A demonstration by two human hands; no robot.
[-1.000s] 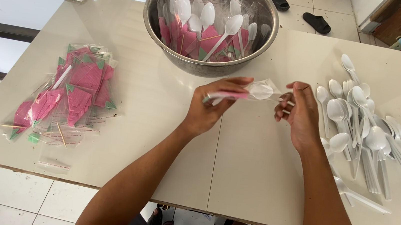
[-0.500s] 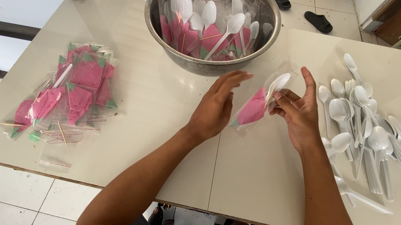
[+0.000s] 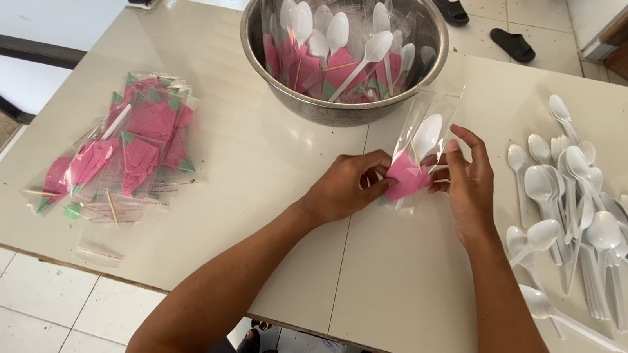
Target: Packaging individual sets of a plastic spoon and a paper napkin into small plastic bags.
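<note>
A pale, cream-coloured bench [image 3: 262, 218] fills the frame, seen from above by the person working at it over a tiled floor [image 3: 16, 300]. At its far edge stands a large stainless-steel bowl [image 3: 337, 112], heaped with clear packets that each hold a white plastic spoon and a folded pink napkin. To the right, a loose pile of white plastic spoons [image 3: 585, 215] lies spread across the bench, well apart from the bowl. On the left side, a stack of clear packets with pink napkins and toothpicks [image 3: 128, 151] rests flat, with no spoons visible inside them. Two dark sandals [image 3: 512, 43] sit on the floor beyond the bench.

Just in front of the bowl, both hands meet over a single clear plastic packet [image 3: 419, 153] containing a white spoon, bowl end up, and a pink napkin; the packet is lifted at a tilt above the bench, near the bowl's rim but not touching it. The left hand [image 3: 344, 188] has its fingers curled and pinching the packet's lower end at the napkin. The right hand [image 3: 471, 182] pinches the packet's right edge between thumb and fingers, the index finger raised beside the spoon.
</note>
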